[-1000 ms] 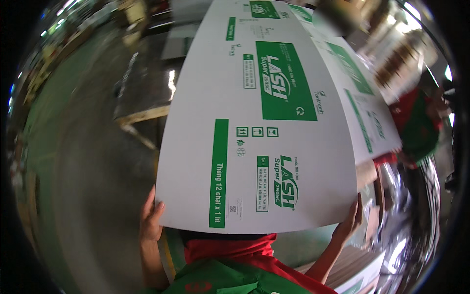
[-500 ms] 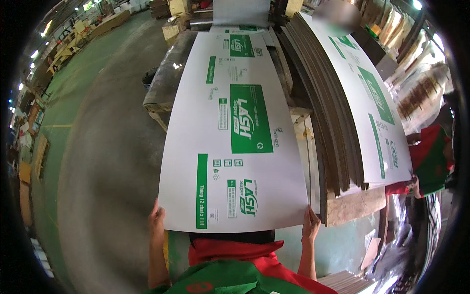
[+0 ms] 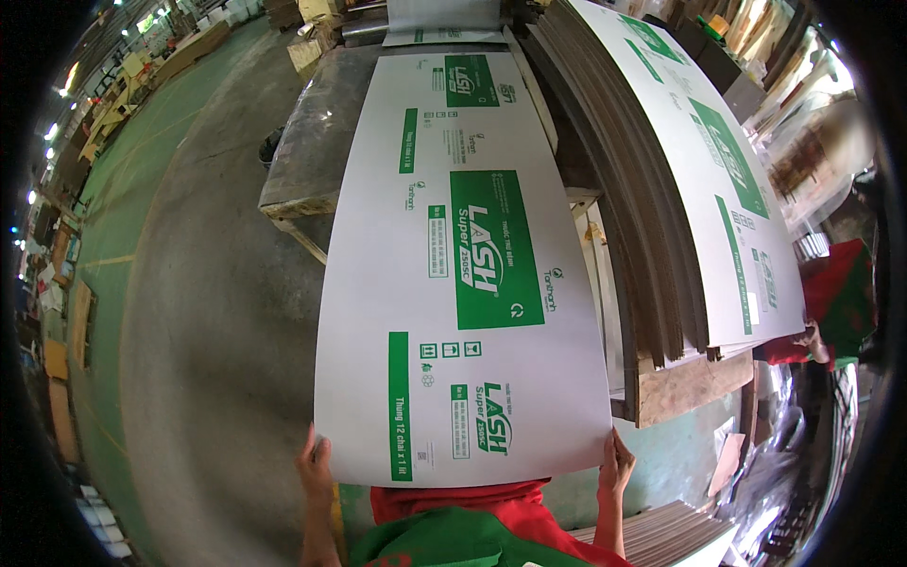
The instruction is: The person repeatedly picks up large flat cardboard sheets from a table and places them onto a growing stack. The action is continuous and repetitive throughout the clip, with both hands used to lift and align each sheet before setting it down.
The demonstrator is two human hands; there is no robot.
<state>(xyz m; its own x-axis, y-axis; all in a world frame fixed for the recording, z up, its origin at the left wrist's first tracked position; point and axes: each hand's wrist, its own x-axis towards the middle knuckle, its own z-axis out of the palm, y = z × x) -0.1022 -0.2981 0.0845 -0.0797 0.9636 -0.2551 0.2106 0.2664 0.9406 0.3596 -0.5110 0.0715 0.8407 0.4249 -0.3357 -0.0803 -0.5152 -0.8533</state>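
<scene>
A long white cardboard sheet with green print (image 3: 378, 293) stretches from close to my body up over a metal-topped table (image 3: 307, 180). My left hand (image 3: 316, 459) grips its near left edge, fingers at the rim. Opposite, my right hand (image 3: 616, 461) pinches the near right edge. The near end of the sheet hangs in front of my red and green clothing, while the far part lies over the table. Beyond its far end, another printed sheet (image 3: 444, 36) shows at the machine's metal plate (image 3: 444, 13). My fingers beneath the sheet are hidden.
To the right stands a tall stack of cardboard sheets (image 3: 652, 236) with a printed one on top, on a wooden base (image 3: 694, 387). A co-worker in red and green (image 3: 836, 302) is at its near right corner. More stacked sheets (image 3: 671, 534) lie low at my right.
Both hands have drawn the sheet toward me, and its far end has come away from the machine plate. Another printed sheet now shows there. The co-worker's hand remains by the stack.
</scene>
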